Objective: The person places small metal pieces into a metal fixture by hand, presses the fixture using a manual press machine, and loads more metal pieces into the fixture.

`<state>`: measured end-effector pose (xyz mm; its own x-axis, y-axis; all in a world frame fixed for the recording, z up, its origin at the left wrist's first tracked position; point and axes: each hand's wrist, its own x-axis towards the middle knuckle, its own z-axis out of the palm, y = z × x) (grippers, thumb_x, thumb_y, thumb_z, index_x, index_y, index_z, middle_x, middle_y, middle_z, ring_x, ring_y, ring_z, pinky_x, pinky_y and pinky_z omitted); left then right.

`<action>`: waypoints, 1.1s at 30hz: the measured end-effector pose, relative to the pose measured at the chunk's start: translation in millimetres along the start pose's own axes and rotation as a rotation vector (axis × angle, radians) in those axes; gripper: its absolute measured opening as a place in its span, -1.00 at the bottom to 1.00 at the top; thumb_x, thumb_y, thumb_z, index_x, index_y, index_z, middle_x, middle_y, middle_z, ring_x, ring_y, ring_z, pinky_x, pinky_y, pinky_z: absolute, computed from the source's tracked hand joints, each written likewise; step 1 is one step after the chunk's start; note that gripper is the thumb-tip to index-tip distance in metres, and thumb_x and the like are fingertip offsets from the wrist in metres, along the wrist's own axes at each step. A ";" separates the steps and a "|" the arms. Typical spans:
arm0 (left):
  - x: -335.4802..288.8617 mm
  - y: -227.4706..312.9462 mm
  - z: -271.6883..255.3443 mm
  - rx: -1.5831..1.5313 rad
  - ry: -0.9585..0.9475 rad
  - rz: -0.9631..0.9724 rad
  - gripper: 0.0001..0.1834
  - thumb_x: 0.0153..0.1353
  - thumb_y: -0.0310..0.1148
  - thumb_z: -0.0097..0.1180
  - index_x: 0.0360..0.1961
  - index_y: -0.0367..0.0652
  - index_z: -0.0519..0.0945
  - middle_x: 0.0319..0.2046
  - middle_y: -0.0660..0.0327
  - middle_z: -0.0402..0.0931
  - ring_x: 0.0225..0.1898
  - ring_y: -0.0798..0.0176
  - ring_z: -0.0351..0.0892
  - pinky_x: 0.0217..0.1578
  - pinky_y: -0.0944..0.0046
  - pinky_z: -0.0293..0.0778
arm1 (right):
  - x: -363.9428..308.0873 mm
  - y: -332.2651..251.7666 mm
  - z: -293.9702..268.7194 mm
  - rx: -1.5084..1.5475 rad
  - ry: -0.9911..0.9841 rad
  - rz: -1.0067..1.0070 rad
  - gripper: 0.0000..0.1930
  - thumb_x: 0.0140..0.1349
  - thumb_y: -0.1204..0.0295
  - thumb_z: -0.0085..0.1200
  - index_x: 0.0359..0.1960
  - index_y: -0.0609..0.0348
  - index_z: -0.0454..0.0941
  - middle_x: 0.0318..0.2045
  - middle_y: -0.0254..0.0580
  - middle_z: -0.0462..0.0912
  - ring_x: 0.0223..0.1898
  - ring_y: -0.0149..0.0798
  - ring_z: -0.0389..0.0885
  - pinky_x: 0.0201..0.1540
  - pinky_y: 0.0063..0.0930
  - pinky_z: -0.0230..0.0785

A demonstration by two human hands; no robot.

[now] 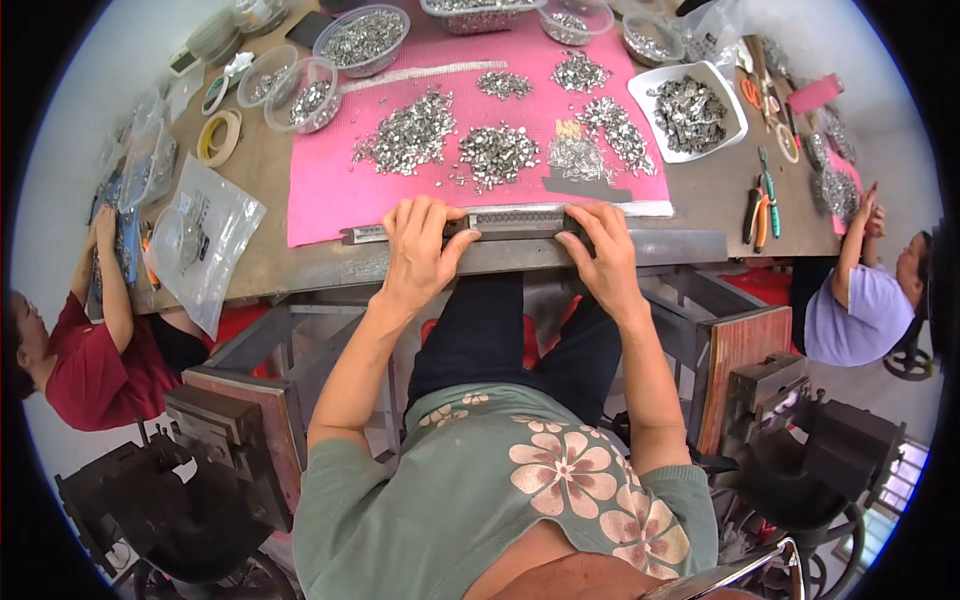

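Apparent eyeglasses [735,569], held bar [518,222], metal pieces [498,155], pliers [769,192]

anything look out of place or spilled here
Mildly: at the left, a clear plastic bag hangs partly over the front edge of the brown table, so it might slip. Loose bits stray around the heaps of small metal pieces on the pink mat. The grey bar shows no visible damage.
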<state>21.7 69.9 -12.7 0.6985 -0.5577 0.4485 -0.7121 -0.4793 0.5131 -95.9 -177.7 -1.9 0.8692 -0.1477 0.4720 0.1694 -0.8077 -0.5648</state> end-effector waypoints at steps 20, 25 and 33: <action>25.7 -28.3 -13.4 0.269 -0.163 0.167 -0.47 0.40 0.12 0.02 0.16 0.01 0.67 0.27 0.41 0.53 0.51 -0.10 0.08 0.31 -0.67 -0.30 | 86.0 9.2 41.1 0.017 -0.183 -0.193 -0.88 0.19 0.53 0.22 -0.23 0.14 0.64 -0.38 -0.11 0.53 -0.30 -0.01 0.56 -0.21 -0.15 0.40; 34.4 -18.2 -3.6 0.206 -0.107 0.107 -0.48 0.44 0.07 0.00 0.21 -0.01 0.64 0.31 0.39 0.49 0.52 -0.16 0.03 0.30 -0.70 -0.31 | 79.1 16.2 28.9 -0.037 -0.158 -0.187 -0.89 0.18 0.53 0.24 -0.25 0.15 0.65 -0.39 -0.11 0.53 -0.31 -0.02 0.55 -0.21 -0.16 0.39; 34.9 -10.9 -1.8 0.125 -0.265 0.171 -0.51 0.49 0.02 -0.06 0.27 0.03 0.58 0.31 0.38 0.49 0.56 -0.23 -0.10 0.31 -0.72 -0.43 | 75.7 11.2 26.0 0.033 -0.193 -0.155 -0.89 0.20 0.56 0.25 -0.23 0.18 0.65 -0.39 -0.13 0.54 -0.32 -0.06 0.57 -0.27 -0.23 0.42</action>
<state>54.0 56.9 -1.3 0.5374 -0.7859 0.3059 -0.8317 -0.4339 0.3464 -16.2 -183.1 9.9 0.9039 0.0907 0.4180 0.3196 -0.7926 -0.5192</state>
